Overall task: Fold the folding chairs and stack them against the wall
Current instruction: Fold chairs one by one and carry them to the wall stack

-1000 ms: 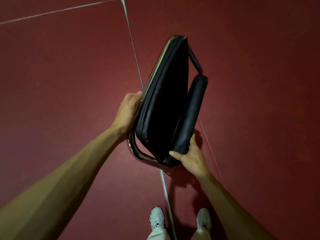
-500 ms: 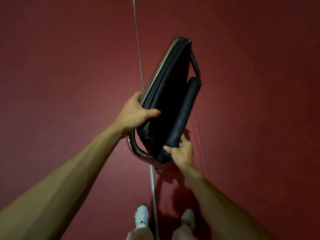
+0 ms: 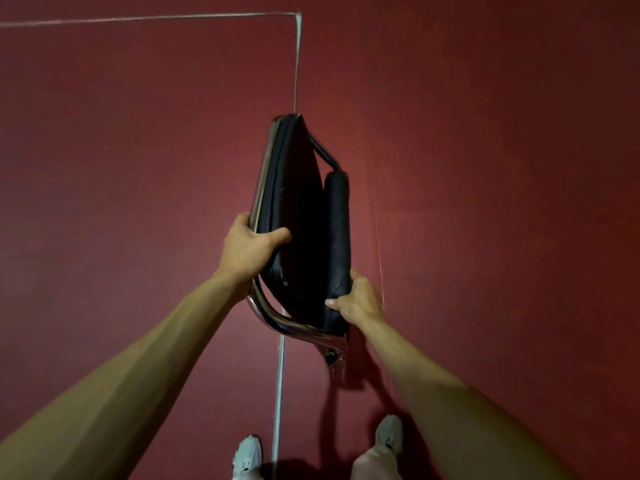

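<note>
Folding chair (image 3: 304, 258), head view: folded flat, standing edge-on btwn both hands, in front of the person over the floor (image 3: 485, 168); can't tell if its far end is touching down. Left hand (image 3: 247, 249) is gripping the seat (image 3: 294, 188) edge, thumb wrapping over the padding; right hand (image 3: 360, 301) is curling round the backrest (image 3: 337, 230). Carrying well prob. means squeezing seat & back together so nothing is swinging open. Padding is looking black, soft, stitched; frame tube (image 3: 277, 318) is shining chrome, curved. Floor is showing dull red w/ a thin white line (image 3: 278, 375).
</note>
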A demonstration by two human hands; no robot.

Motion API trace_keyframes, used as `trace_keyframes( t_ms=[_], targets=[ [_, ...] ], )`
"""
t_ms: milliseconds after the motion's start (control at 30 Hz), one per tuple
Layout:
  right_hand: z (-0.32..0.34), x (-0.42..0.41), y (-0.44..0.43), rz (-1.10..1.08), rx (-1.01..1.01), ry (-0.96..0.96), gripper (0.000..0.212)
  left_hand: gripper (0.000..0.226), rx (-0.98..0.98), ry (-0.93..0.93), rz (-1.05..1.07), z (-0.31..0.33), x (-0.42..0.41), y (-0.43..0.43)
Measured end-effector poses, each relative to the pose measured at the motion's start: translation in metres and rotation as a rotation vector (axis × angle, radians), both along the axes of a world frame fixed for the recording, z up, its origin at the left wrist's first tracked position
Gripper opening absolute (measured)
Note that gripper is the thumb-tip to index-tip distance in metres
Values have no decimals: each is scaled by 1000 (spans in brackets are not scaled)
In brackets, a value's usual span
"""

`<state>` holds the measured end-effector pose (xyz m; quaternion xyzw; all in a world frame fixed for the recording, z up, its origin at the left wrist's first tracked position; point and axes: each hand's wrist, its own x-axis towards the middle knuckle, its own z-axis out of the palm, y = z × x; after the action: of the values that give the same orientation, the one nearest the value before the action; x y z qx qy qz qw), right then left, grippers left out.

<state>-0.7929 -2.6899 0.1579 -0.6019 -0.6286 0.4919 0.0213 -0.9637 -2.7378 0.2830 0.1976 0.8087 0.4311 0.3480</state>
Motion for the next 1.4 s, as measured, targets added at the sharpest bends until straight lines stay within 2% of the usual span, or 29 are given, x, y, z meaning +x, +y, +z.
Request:
trace_keyframes(
  t_ms=[200,333,600,900,1033,1167,1233,1400],
  targets=[
    [4,26,41,140,-25,-33,62,39,-20,4,169,0,39,17],
    [7,32,63,275,-29,-35,78,38,-13,-12,272,1,48,24],
    [22,3,97,574,0,-57,60,38,-17,-71,487,0,32,16],
    [45,-62,156,903,31,-89,52,41,10,-188,913,4,7,37],
    [51,-71,186,995,14,-68,53,41,-9,-165,1073,8,21,56],
    [43,-69,219,983,11,-19,50,44,-19,-158,1207,12,41,84],
    [37,-67,239,1022,28,22,46,49,-15,-160,1277,15,53,102],
    [26,-48,300,1244,52,89,42,79,-68,-118,1494,15,113,162]
  ],
)
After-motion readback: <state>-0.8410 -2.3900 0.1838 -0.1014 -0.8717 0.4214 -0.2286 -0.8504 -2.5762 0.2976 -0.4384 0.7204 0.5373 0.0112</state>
